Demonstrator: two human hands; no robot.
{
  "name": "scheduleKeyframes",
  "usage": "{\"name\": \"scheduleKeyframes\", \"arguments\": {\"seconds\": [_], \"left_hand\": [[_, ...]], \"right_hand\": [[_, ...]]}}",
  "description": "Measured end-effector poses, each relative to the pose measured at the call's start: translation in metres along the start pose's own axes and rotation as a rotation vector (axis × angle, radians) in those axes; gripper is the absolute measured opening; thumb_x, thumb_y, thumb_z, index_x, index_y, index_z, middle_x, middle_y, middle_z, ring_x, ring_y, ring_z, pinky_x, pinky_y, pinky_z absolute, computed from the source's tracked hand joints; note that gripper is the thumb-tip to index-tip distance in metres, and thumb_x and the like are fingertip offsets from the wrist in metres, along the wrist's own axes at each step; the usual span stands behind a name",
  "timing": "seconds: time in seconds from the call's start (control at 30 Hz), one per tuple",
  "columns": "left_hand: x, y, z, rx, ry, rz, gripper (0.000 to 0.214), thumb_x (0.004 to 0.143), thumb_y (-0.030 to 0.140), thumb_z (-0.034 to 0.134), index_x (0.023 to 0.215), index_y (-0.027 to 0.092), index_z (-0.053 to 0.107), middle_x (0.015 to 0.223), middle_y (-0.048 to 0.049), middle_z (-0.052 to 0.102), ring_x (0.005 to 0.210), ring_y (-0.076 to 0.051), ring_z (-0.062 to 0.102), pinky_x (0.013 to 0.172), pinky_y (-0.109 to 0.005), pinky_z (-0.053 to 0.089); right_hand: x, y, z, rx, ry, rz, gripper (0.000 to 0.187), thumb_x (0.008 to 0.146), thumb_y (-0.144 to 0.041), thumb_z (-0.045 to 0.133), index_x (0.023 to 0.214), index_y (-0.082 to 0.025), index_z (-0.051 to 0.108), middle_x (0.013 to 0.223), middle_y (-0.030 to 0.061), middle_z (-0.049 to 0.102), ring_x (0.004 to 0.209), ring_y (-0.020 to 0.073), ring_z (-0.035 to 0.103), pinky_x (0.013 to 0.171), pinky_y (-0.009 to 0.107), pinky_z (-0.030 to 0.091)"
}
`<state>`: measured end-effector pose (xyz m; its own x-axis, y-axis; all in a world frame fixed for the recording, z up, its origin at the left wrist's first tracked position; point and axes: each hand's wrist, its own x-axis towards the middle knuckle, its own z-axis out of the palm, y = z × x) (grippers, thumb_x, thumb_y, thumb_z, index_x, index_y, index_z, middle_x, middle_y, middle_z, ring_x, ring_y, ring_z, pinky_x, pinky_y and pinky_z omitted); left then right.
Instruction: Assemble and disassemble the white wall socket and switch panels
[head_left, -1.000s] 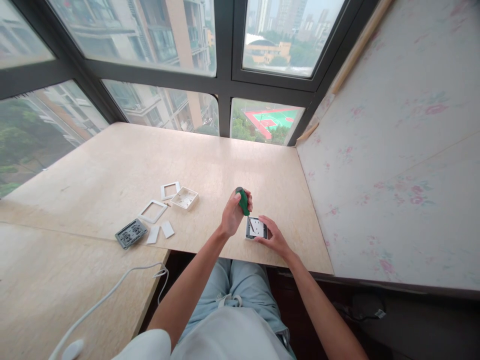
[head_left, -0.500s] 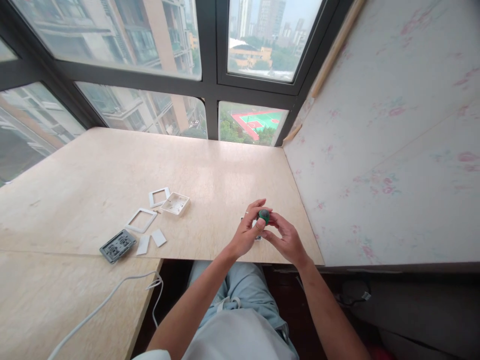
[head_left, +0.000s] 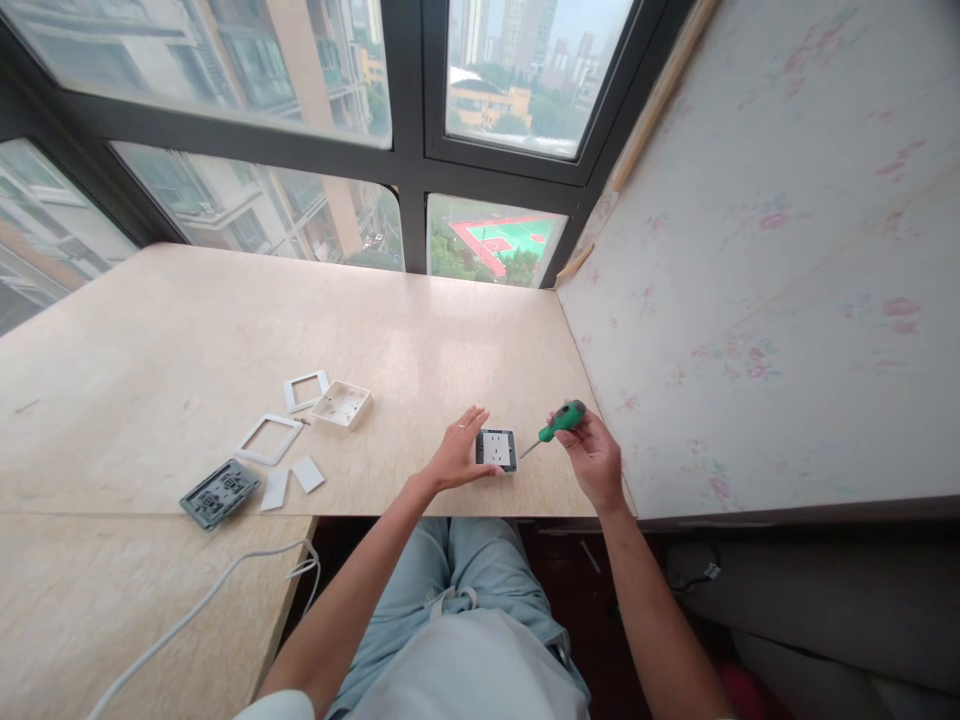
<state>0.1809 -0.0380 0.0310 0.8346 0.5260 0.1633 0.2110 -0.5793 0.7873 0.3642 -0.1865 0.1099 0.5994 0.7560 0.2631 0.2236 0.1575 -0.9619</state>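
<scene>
On the table in front of me lies a wall socket (head_left: 496, 452), a white outlet face set in a dark frame on a white box. My left hand (head_left: 454, 455) is at its left side, thumb along the near edge and fingers stretched out past the far left corner. My right hand (head_left: 596, 462) grips the green and black handle of a screwdriver (head_left: 559, 424). The screwdriver slants down to the left, its tip close to the socket's right edge; whether it touches cannot be made out.
To the left lie two white frames (head_left: 251, 424), a white back box (head_left: 356, 418), two white plates (head_left: 307, 474) and a grey socket module (head_left: 219, 493). A white cable (head_left: 202, 590) crosses the lower left tabletop. The papered wall (head_left: 750, 300) bounds the table's right side.
My hands were together around the screwdriver and have parted. The left has come down beside the socket; the right has moved right with the screwdriver, tip now pointing down-left. The view has shifted slightly.
</scene>
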Motion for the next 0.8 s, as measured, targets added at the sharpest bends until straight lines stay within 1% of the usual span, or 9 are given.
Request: {"name": "scheduleKeyframes", "arguments": {"seconds": [0.03, 0.1, 0.2, 0.27, 0.37, 0.43, 0.63, 0.8], "left_hand": [[0.000, -0.006, 0.005, 0.022, -0.040, 0.002, 0.110, 0.066, 0.068, 0.078, 0.152, 0.019, 0.030, 0.158, -0.0204, 0.030, 0.149, -0.037, 0.022, 0.119, -0.055, 0.023], [-0.001, -0.013, 0.014, 0.032, -0.080, 0.012, 0.111, 0.066, 0.067, 0.077, 0.153, 0.019, 0.028, 0.159, -0.0203, 0.030, 0.150, -0.037, 0.022, 0.120, -0.054, 0.023], [0.001, -0.019, 0.024, 0.018, -0.083, 0.040, 0.106, 0.069, 0.067, 0.076, 0.152, 0.020, 0.030, 0.158, -0.0189, 0.033, 0.149, -0.036, 0.025, 0.119, -0.054, 0.024], [0.002, -0.022, 0.027, 0.007, -0.069, 0.057, 0.098, 0.072, 0.065, 0.074, 0.149, 0.019, 0.037, 0.154, -0.0193, 0.040, 0.146, -0.037, 0.030, 0.118, -0.054, 0.027], [0.003, -0.027, 0.030, -0.001, -0.039, 0.077, 0.088, 0.072, 0.064, 0.074, 0.142, 0.018, 0.047, 0.146, -0.0192, 0.049, 0.140, -0.038, 0.040, 0.114, -0.054, 0.031], [0.004, -0.030, 0.031, -0.010, -0.022, 0.090, 0.085, 0.071, 0.064, 0.075, 0.139, 0.019, 0.051, 0.144, -0.0182, 0.052, 0.137, -0.038, 0.044, 0.113, -0.053, 0.034], [0.005, -0.032, 0.033, -0.042, 0.016, 0.116, 0.081, 0.070, 0.059, 0.078, 0.136, 0.019, 0.053, 0.139, -0.0167, 0.057, 0.130, -0.035, 0.050, 0.110, -0.049, 0.036], [0.005, -0.032, 0.034, -0.054, 0.036, 0.117, 0.080, 0.069, 0.059, 0.079, 0.135, 0.019, 0.054, 0.137, -0.0157, 0.058, 0.128, -0.034, 0.052, 0.108, -0.049, 0.038]], "right_hand": [[0.001, 0.003, 0.000, -0.005, 0.008, 0.002, 0.036, 0.083, -0.035, 0.074, 0.115, -0.022, 0.064, 0.106, 0.0084, 0.075, 0.097, 0.0241, 0.072, 0.089, 0.045, 0.060], [0.001, 0.008, 0.000, -0.021, 0.017, -0.004, 0.034, 0.085, -0.036, 0.072, 0.114, -0.021, 0.063, 0.106, 0.0090, 0.075, 0.097, 0.0245, 0.073, 0.089, 0.045, 0.060], [0.000, 0.013, 0.002, -0.046, 0.026, -0.027, 0.034, 0.087, -0.036, 0.069, 0.117, -0.020, 0.062, 0.108, 0.0097, 0.075, 0.097, 0.0246, 0.074, 0.090, 0.046, 0.060], [0.001, 0.014, 0.004, -0.051, 0.029, -0.041, 0.035, 0.088, -0.036, 0.068, 0.118, -0.020, 0.061, 0.109, 0.0102, 0.075, 0.097, 0.0248, 0.074, 0.090, 0.046, 0.060], [0.003, 0.015, 0.006, -0.063, 0.024, -0.054, 0.035, 0.088, -0.036, 0.068, 0.119, -0.020, 0.060, 0.110, 0.0109, 0.075, 0.098, 0.0254, 0.074, 0.090, 0.047, 0.060], [0.005, 0.015, 0.008, -0.086, 0.016, -0.058, 0.036, 0.089, -0.037, 0.067, 0.119, -0.020, 0.060, 0.109, 0.0112, 0.075, 0.098, 0.0260, 0.074, 0.090, 0.047, 0.061], [0.007, 0.019, 0.012, -0.132, -0.019, -0.048, 0.037, 0.089, -0.039, 0.066, 0.121, -0.021, 0.060, 0.109, 0.0111, 0.075, 0.099, 0.0268, 0.074, 0.088, 0.046, 0.061], [0.007, 0.022, 0.014, -0.084, -0.005, -0.012, 0.036, 0.087, -0.039, 0.068, 0.117, -0.021, 0.061, 0.108, 0.0108, 0.076, 0.099, 0.0267, 0.074, 0.089, 0.047, 0.060]]}}
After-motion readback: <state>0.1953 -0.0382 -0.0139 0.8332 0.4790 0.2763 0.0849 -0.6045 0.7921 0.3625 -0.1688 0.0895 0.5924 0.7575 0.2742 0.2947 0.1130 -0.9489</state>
